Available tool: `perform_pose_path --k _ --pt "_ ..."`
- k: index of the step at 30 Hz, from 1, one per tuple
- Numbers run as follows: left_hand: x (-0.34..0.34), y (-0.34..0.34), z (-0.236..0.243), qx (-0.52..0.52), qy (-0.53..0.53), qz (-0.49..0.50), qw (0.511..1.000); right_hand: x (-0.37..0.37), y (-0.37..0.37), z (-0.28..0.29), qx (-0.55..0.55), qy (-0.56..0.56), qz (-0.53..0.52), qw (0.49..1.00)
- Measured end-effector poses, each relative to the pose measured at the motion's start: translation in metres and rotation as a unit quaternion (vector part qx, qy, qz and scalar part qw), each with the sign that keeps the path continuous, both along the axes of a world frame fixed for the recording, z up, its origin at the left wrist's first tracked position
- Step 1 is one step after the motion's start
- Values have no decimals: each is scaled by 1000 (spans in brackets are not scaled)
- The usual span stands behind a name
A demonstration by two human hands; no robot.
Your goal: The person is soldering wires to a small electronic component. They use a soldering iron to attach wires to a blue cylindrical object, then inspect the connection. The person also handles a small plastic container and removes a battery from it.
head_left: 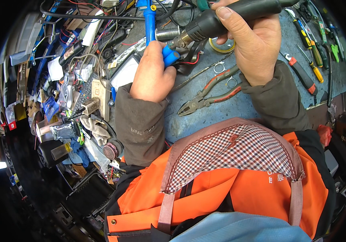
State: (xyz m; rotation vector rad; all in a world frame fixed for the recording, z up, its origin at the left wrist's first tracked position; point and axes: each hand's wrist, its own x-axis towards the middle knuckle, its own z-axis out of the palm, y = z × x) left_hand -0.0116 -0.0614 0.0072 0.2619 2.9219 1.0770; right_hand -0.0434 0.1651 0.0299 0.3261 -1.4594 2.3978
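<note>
My left hand (152, 76) is closed around a long blue tube-like piece (150, 26) that rises from the fist. Two short blue cylinder ends (171, 57) stick out beside its thumb; whether they join the tube is hidden. In my right hand (257, 46) is a black hot air gun (207, 26), gripped at the upper right and tilted down to the left. Its metal nozzle (181, 39) points at the blue pieces, close to my left hand. Below, pliers (199, 101) with red and dark handles lie on the blue-grey bench (185, 127).
A yellow tape roll (222, 45) lies behind the pliers. On the right are a red-and-black handled tool (302, 74) and several screwdrivers (317, 73). Cables, a white-faced panel (125, 71) and piled parts crowd the left. A checked apron (233, 147) covers my front.
</note>
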Motion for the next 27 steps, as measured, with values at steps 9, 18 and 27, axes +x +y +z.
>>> perform_pose_path --k 9,18,27 --pt "-1 1 3 -4 -18 6 1000 -1 2 -2 15 -22 -7 1000" --pt "-2 0 4 -6 -27 5 1000 -3 3 -1 15 -27 2 1000" --pt "-1 1 4 -1 -27 6 1000 -7 -1 -5 6 -18 -12 1000"
